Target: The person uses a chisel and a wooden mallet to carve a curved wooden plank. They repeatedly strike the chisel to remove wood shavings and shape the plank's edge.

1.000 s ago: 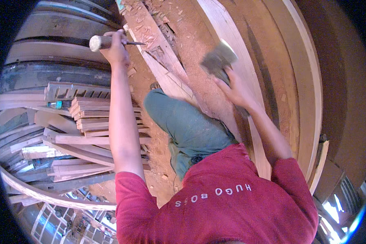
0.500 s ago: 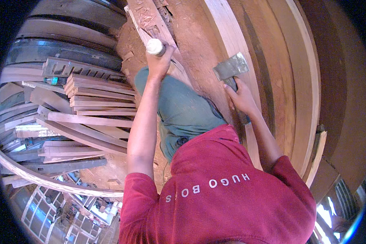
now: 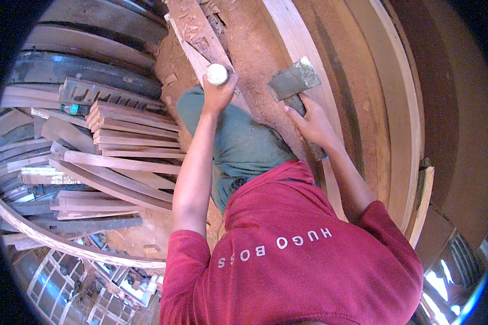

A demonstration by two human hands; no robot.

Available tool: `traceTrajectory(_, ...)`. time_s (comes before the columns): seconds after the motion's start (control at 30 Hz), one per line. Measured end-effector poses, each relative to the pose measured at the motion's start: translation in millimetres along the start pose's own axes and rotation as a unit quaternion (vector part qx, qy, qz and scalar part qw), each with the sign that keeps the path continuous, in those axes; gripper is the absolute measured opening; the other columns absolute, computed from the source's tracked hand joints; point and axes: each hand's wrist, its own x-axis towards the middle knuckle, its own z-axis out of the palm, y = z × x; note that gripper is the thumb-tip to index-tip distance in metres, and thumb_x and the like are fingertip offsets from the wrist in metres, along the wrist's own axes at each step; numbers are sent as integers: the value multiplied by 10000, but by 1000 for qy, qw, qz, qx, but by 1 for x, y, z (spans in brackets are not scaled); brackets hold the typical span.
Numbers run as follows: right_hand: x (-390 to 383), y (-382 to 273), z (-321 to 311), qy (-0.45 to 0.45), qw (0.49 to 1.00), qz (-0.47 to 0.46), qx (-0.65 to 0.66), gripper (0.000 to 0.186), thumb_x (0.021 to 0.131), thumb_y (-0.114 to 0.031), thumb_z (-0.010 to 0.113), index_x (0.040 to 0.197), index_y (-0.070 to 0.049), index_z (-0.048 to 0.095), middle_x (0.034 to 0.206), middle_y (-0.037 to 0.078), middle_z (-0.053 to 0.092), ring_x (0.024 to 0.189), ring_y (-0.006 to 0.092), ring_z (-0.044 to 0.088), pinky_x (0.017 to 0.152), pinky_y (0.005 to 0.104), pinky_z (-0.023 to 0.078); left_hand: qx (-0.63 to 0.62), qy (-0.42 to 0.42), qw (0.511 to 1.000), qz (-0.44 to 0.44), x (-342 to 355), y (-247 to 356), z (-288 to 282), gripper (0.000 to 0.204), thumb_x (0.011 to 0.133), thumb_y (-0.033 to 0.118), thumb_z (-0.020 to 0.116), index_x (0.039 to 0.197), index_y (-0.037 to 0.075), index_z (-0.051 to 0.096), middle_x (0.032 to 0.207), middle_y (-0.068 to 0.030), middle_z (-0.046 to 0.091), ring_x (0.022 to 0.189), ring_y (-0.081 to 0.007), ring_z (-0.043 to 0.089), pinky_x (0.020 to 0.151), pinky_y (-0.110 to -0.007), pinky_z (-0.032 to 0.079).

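Observation:
My left hand [image 3: 220, 98] is wrapped round an upright tool handle, seen end-on, with a pale round top [image 3: 217, 75]. It looks like a chisel, but its blade is hidden below my fist. Under this hand runs a wooden beam [image 3: 216, 50], with curled chips [image 3: 193, 33] lying on its far part. To the right, my right hand [image 3: 315, 125] grips the dark handle of a hammer with a blocky grey metal head [image 3: 294, 79]. The head is raised, right of the chisel's top and apart from it. My leg in green trousers [image 3: 244, 138] lies along the beam's near end.
Stacked wooden strips [image 3: 135, 130] and longer planks [image 3: 119, 160] lie on the left. A long pale board [image 3: 303, 38] and wide planks [image 3: 385, 108] extend along the right. Reddish sawdust [image 3: 255, 49] covers the ground between beam and board. Window frames [image 3: 54, 281] show at the lower left.
The hammer and my right hand have moved left, closer to the chisel. My left hand and the chisel's top have shifted slightly right and nearer in the picture.

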Motion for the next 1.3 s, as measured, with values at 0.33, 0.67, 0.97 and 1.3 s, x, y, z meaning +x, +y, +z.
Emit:
traceTrajectory(0.33,-13,-27,-3,32,999,-23,-3,352,923,-230,621,1159,17,540,641,54,558,466,110,532,434,276,423,-30,33,999,8,-16,-2,11,160,732,106,736,800,15,623,678,-50,636,616,-158,612,599,-305,497)
traceTrajectory(0.67,-77,-75,-12,230,917,-301,129,372,887,-381,612,928,-14,562,699,93,586,602,212,588,586,343,498,128,-118,981,83,-67,6,26,354,618,144,792,914,43,627,948,-146,677,900,-309,650,809,-416,505)
traceTrajectory(0.97,-82,-73,13,203,917,-269,216,359,921,-306,633,990,-16,432,706,115,565,548,220,573,494,356,505,112,-118,961,223,-79,-5,29,405,508,121,789,850,83,575,804,-111,595,846,-322,608,758,-418,486)
traceTrajectory(1.3,-88,-66,26,152,959,-204,125,324,925,-254,623,957,26,463,692,114,577,542,189,577,479,308,496,69,-118,965,224,-84,-9,23,421,479,111,805,831,78,577,825,-111,610,861,-325,616,769,-411,496)
